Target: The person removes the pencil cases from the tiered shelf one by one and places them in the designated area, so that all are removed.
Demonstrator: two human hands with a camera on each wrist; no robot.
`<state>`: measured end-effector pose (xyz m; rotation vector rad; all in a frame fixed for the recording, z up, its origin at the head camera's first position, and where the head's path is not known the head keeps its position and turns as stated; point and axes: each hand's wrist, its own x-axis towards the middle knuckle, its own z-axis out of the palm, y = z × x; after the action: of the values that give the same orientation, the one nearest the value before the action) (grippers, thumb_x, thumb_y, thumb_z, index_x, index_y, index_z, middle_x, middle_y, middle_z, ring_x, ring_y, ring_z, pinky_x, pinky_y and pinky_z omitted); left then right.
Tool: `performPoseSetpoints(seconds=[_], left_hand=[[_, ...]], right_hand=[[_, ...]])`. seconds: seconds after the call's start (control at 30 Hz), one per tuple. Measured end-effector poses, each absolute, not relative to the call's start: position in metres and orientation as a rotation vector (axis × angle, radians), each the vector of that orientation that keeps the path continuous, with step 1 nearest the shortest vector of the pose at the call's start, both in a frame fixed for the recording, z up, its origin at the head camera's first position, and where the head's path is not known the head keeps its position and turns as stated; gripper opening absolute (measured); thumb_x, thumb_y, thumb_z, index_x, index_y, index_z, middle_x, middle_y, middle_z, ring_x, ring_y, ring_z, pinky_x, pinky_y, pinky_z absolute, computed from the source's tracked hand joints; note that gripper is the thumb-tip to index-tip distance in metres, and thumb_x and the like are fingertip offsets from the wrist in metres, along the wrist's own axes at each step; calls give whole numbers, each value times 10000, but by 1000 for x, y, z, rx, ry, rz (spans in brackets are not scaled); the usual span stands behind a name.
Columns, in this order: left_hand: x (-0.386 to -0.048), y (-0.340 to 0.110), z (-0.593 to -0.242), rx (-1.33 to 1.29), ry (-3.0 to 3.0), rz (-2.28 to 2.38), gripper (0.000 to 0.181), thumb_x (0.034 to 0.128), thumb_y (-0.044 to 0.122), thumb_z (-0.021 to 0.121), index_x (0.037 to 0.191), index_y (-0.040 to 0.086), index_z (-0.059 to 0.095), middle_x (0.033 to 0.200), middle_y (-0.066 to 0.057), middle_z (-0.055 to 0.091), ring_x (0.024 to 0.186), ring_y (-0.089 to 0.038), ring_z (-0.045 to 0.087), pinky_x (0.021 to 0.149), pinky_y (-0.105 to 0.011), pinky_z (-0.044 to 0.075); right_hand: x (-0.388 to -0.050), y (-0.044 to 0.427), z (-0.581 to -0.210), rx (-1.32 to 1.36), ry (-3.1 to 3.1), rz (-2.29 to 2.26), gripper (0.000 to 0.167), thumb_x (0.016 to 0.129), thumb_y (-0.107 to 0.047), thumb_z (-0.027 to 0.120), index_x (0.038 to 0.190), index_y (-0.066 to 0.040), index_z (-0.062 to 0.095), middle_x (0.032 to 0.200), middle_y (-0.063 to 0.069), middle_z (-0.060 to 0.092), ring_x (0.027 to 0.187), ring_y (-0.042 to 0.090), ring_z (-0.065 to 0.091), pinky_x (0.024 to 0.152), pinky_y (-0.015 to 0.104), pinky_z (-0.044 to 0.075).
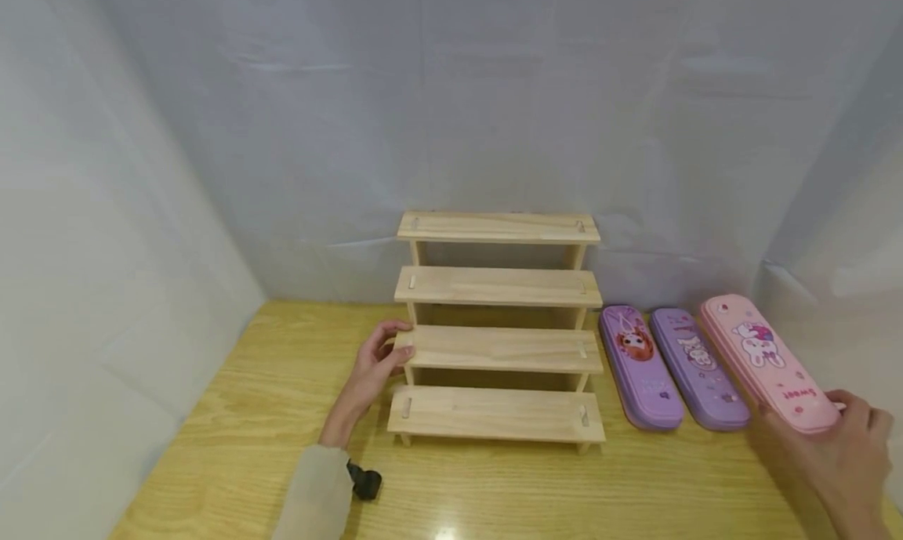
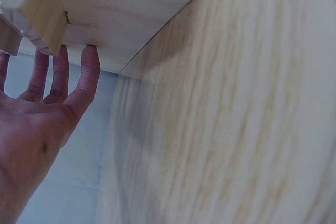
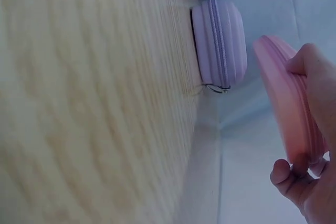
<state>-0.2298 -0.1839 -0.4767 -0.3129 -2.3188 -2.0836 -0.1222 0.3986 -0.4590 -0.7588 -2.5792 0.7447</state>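
A pale wooden stand (image 1: 494, 348) with several stepped tiers is upright on the table. My left hand (image 1: 370, 367) touches the left end of its second tier from the bottom. In the left wrist view, the fingers (image 2: 90, 69) reach up against the stand's side panel (image 2: 115, 11). My right hand (image 1: 846, 446) grips the near end of a pink pencil case (image 1: 772, 360) with a rabbit picture. In the right wrist view, this case (image 3: 286, 98) is raised off the table, thumb on one side and fingers on the other.
Two purple pencil cases, one with a doll picture (image 1: 638, 367) and one with a cat-like picture (image 1: 698, 367), lie side by side right of the stand. Pale sheeting (image 1: 494, 93) hangs behind and at both sides of the wood-grain table (image 1: 451, 493).
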Motion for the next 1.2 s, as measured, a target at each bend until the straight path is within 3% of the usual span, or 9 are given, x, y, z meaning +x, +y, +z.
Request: performPoseSetpoints(seconds=[0.17, 0.53, 0.77, 1.03, 1.2], left_hand=[[-230, -184, -477, -301, -2322, -2086, 348, 1024, 174, 614, 1347, 82, 523, 1300, 21, 529, 997, -127, 595, 805, -365, 543], [-229, -184, -476, -286, -2331, -2094, 349, 1022, 164, 612, 1349, 80, 524, 1313, -24, 527, 1007, -145, 590, 799, -334, 532], [-230, -183, -475, -296, -2321, -2101, 356, 1016, 156, 613, 1350, 72, 524, 1359, -107, 513, 996, -138, 588, 793, -327, 536], [-230, -183, -476, -305, -2323, -2087, 351, 1019, 148, 608, 1352, 72, 524, 1310, -27, 519, 989, -132, 590, 795, -361, 544], [-230, -184, -477, -307, -2322, -2092, 351, 1020, 150, 609, 1351, 73, 524, 1327, -39, 516, 982, -133, 586, 793, -363, 543]], right_hand=[[-130, 402, -460, -859, -2640, 753, 962, 850, -458, 730, 1489, 88, 262, 1361, 360, 271, 1072, 512, 361, 805, 552, 346], [-142, 412, -465, -961, -2687, 803, 1052, 825, -556, 734, 1493, 89, 241, 1353, 389, 241, 1063, 552, 357, 816, 605, 359], [-149, 422, -470, -920, -2711, 779, 971, 864, -464, 736, 1449, 143, 254, 1307, 426, 252, 1061, 561, 359, 846, 627, 356], [-153, 423, -473, -962, -2743, 804, 978, 884, -484, 705, 1445, 166, 235, 1287, 443, 244, 1081, 560, 349, 871, 630, 361], [-153, 421, -473, -907, -2750, 808, 1002, 863, -515, 716, 1440, 171, 267, 1285, 469, 269, 1115, 597, 350, 897, 654, 361]])
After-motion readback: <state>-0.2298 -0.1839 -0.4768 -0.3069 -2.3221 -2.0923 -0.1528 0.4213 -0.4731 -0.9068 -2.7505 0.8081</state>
